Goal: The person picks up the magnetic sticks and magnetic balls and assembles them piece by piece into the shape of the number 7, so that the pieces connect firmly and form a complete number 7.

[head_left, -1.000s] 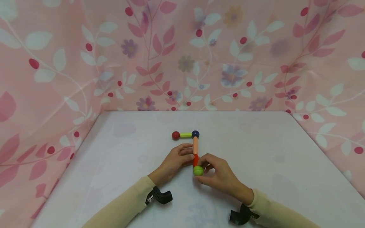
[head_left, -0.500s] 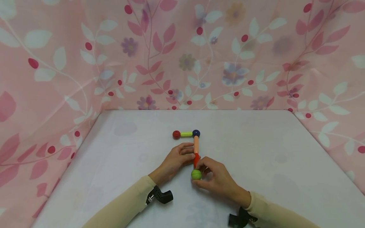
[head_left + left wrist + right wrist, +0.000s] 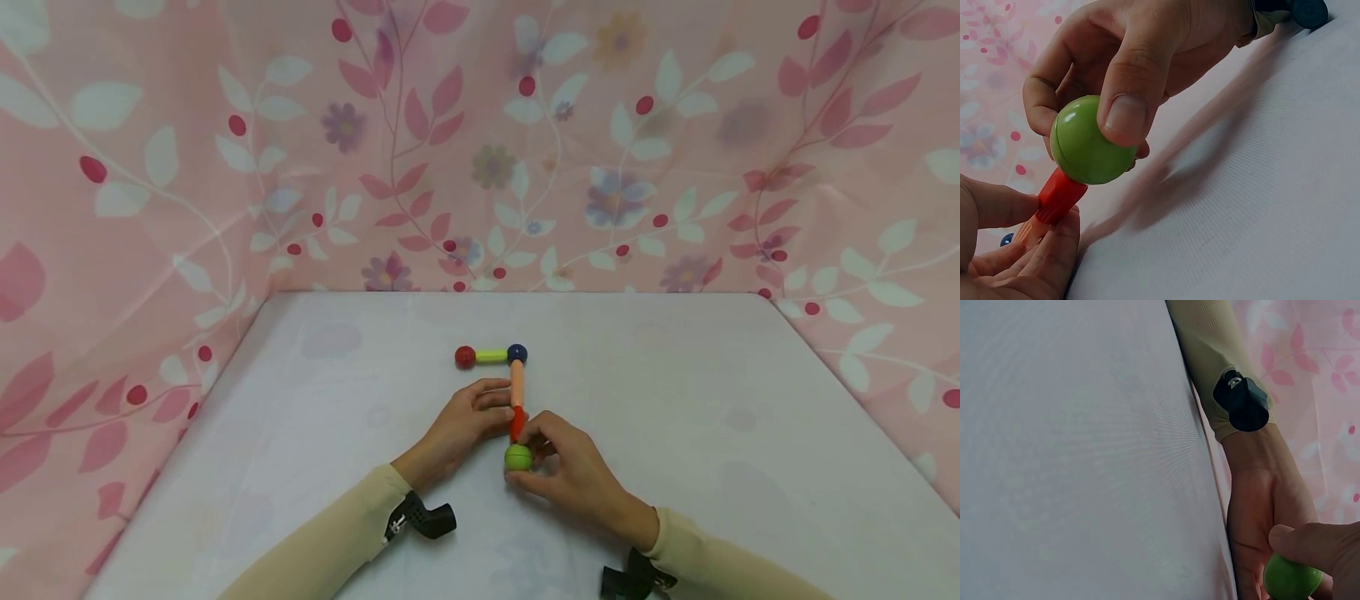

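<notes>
My right hand (image 3: pixel 581 471) pinches a green ball (image 3: pixel 1088 144) between thumb and fingers. The ball sits against the near end of a red rod (image 3: pixel 1060 197). My left hand (image 3: pixel 465 425) pinches that red rod between thumb and forefinger, its other fingers beside a peach rod (image 3: pixel 517 383). The red and peach rods lie end to end in one line. At the far end the peach rod meets a dark blue ball (image 3: pixel 517 354). From there a yellow-green rod (image 3: pixel 492 356) runs left to a red ball (image 3: pixel 465 357).
The pieces lie on a white-covered table (image 3: pixel 675 400). A pink floral cloth (image 3: pixel 480 150) hangs behind and along both sides. A black wrist camera (image 3: pixel 429 517) sits on the left sleeve, another black camera (image 3: pixel 633 575) on the right.
The green ball and right hand shifted slightly toward me and left, then edged back up to the red rod's end. My left hand keeps its grip; the far pieces stay put.
</notes>
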`<action>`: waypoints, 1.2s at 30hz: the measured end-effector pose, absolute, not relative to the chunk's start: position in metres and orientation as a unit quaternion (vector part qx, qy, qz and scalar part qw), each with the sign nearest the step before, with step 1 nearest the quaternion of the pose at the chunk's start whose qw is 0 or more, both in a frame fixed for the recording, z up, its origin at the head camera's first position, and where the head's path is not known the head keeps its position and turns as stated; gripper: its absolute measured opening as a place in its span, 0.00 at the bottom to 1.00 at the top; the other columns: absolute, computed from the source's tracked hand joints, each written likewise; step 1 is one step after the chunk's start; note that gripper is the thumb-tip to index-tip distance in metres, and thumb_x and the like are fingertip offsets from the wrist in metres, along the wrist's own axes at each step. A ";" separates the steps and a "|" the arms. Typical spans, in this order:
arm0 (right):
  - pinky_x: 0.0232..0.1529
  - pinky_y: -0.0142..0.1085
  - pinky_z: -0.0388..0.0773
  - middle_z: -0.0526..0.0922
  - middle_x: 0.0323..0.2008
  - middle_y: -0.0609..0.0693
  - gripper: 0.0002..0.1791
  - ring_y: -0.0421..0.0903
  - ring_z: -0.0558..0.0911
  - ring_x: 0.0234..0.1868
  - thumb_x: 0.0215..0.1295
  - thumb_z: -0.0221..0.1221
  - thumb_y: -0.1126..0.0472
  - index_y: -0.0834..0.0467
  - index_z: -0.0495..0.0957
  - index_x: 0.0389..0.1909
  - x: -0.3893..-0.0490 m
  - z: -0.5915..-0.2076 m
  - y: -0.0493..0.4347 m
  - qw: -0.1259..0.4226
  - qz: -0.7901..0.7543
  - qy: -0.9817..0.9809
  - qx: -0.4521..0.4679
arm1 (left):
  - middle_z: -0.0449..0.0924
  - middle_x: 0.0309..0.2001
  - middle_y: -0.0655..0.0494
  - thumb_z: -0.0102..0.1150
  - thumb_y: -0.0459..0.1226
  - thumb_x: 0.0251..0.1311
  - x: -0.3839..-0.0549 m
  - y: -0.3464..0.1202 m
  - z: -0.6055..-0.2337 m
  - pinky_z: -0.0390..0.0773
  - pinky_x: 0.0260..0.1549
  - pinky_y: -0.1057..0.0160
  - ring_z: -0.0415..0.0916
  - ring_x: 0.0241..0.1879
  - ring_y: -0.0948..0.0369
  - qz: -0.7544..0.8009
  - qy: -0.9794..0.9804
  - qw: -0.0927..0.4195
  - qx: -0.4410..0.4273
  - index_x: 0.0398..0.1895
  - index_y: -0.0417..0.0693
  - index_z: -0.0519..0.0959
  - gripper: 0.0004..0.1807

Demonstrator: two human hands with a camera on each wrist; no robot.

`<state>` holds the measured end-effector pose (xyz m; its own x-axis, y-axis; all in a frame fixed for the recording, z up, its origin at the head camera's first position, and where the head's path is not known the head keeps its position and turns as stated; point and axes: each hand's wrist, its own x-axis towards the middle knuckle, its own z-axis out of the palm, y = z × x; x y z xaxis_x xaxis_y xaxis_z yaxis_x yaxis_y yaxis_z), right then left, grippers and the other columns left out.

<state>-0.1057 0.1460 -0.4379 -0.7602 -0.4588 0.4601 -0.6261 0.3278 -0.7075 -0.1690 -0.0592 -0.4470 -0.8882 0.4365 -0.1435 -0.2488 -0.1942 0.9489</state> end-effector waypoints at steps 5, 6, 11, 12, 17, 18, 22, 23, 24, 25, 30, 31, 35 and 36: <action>0.34 0.38 0.86 0.79 0.42 0.45 0.27 0.40 0.82 0.36 0.50 0.80 0.69 0.60 0.75 0.46 -0.108 -0.440 0.146 0.089 0.472 -0.812 0.333 | 0.78 0.61 0.39 0.59 0.26 0.71 -0.169 -0.060 -0.449 0.81 0.55 0.57 0.83 0.52 0.54 0.770 0.592 0.222 0.082 0.73 0.35 0.67 0.28; 0.34 0.38 0.86 0.79 0.42 0.45 0.27 0.40 0.82 0.36 0.50 0.80 0.69 0.60 0.75 0.46 -0.108 -0.441 0.146 0.089 0.472 -0.811 0.333 | 0.78 0.62 0.39 0.59 0.26 0.71 -0.169 -0.060 -0.449 0.81 0.56 0.57 0.82 0.52 0.54 0.770 0.592 0.223 0.082 0.73 0.35 0.67 0.28; 0.34 0.38 0.86 0.79 0.42 0.45 0.28 0.40 0.82 0.36 0.49 0.81 0.70 0.59 0.74 0.46 -0.109 -0.442 0.146 0.090 0.473 -0.811 0.334 | 0.77 0.62 0.38 0.59 0.26 0.71 -0.169 -0.059 -0.448 0.81 0.56 0.57 0.82 0.53 0.55 0.771 0.589 0.226 0.087 0.72 0.34 0.67 0.28; 0.34 0.38 0.86 0.79 0.42 0.45 0.28 0.40 0.82 0.36 0.49 0.81 0.70 0.59 0.74 0.46 -0.109 -0.442 0.146 0.091 0.472 -0.810 0.335 | 0.77 0.62 0.38 0.59 0.26 0.71 -0.169 -0.059 -0.448 0.81 0.56 0.57 0.82 0.53 0.54 0.771 0.588 0.226 0.088 0.72 0.34 0.67 0.28; 0.34 0.38 0.86 0.79 0.41 0.44 0.27 0.40 0.82 0.36 0.50 0.80 0.69 0.59 0.74 0.46 -0.111 -0.444 0.146 0.093 0.470 -0.810 0.338 | 0.78 0.62 0.38 0.59 0.26 0.70 -0.169 -0.060 -0.447 0.81 0.56 0.57 0.82 0.52 0.55 0.770 0.590 0.226 0.088 0.73 0.34 0.67 0.28; 0.34 0.38 0.86 0.79 0.41 0.45 0.27 0.40 0.82 0.36 0.50 0.80 0.69 0.59 0.75 0.46 -0.111 -0.444 0.146 0.093 0.469 -0.810 0.339 | 0.78 0.61 0.38 0.59 0.25 0.70 -0.169 -0.060 -0.447 0.81 0.56 0.57 0.82 0.52 0.55 0.770 0.591 0.226 0.087 0.72 0.34 0.67 0.28; 0.34 0.37 0.86 0.79 0.41 0.45 0.27 0.40 0.82 0.36 0.51 0.80 0.69 0.59 0.75 0.46 -0.110 -0.445 0.146 0.089 0.471 -0.810 0.338 | 0.79 0.60 0.38 0.59 0.26 0.71 -0.170 -0.060 -0.447 0.81 0.55 0.56 0.82 0.51 0.55 0.766 0.596 0.224 0.087 0.71 0.33 0.68 0.27; 0.34 0.37 0.86 0.79 0.41 0.44 0.26 0.39 0.82 0.36 0.51 0.80 0.69 0.59 0.75 0.46 -0.110 -0.445 0.146 0.089 0.472 -0.810 0.338 | 0.79 0.59 0.39 0.59 0.26 0.71 -0.171 -0.060 -0.447 0.81 0.55 0.56 0.82 0.51 0.55 0.764 0.599 0.223 0.087 0.71 0.33 0.68 0.26; 0.34 0.37 0.86 0.79 0.41 0.44 0.26 0.39 0.82 0.36 0.51 0.80 0.69 0.58 0.75 0.46 -0.110 -0.445 0.146 0.087 0.472 -0.810 0.336 | 0.80 0.59 0.39 0.59 0.27 0.71 -0.171 -0.060 -0.447 0.82 0.55 0.55 0.82 0.51 0.55 0.761 0.604 0.220 0.089 0.70 0.33 0.69 0.26; 0.34 0.37 0.86 0.79 0.41 0.44 0.26 0.39 0.82 0.36 0.51 0.80 0.69 0.58 0.75 0.46 -0.110 -0.445 0.146 0.086 0.473 -0.810 0.335 | 0.80 0.58 0.39 0.59 0.27 0.71 -0.172 -0.060 -0.447 0.82 0.54 0.55 0.83 0.51 0.55 0.757 0.610 0.217 0.090 0.69 0.32 0.70 0.25; 0.34 0.38 0.86 0.79 0.41 0.43 0.26 0.39 0.82 0.35 0.51 0.80 0.70 0.58 0.75 0.46 -0.111 -0.445 0.146 0.085 0.474 -0.811 0.333 | 0.82 0.54 0.41 0.58 0.27 0.70 -0.173 -0.059 -0.446 0.84 0.50 0.56 0.83 0.48 0.54 0.730 0.651 0.190 0.089 0.66 0.32 0.73 0.22; 0.34 0.38 0.86 0.79 0.41 0.43 0.26 0.39 0.82 0.35 0.51 0.80 0.70 0.58 0.75 0.46 -0.111 -0.445 0.146 0.086 0.473 -0.811 0.333 | 0.82 0.53 0.41 0.57 0.27 0.69 -0.173 -0.059 -0.445 0.85 0.48 0.56 0.83 0.47 0.54 0.725 0.658 0.183 0.088 0.65 0.32 0.74 0.22; 0.34 0.37 0.86 0.80 0.40 0.44 0.25 0.40 0.81 0.35 0.52 0.79 0.68 0.58 0.75 0.45 -0.111 -0.447 0.147 0.084 0.470 -0.813 0.334 | 0.83 0.49 0.41 0.55 0.26 0.69 -0.173 -0.058 -0.444 0.87 0.43 0.57 0.84 0.42 0.54 0.704 0.688 0.154 0.089 0.63 0.31 0.75 0.19; 0.34 0.37 0.85 0.80 0.40 0.44 0.24 0.40 0.81 0.35 0.53 0.79 0.67 0.58 0.75 0.45 -0.111 -0.447 0.147 0.081 0.470 -0.814 0.332 | 0.82 0.48 0.41 0.54 0.26 0.70 -0.173 -0.058 -0.444 0.87 0.41 0.58 0.84 0.41 0.55 0.699 0.694 0.147 0.090 0.62 0.30 0.75 0.19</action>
<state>-0.1112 0.1468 -0.4470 -0.7657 -0.4646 0.4448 -0.6176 0.3380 -0.7102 -0.1735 -0.0583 -0.4435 -0.9408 0.3298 -0.0784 -0.0806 0.0070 0.9967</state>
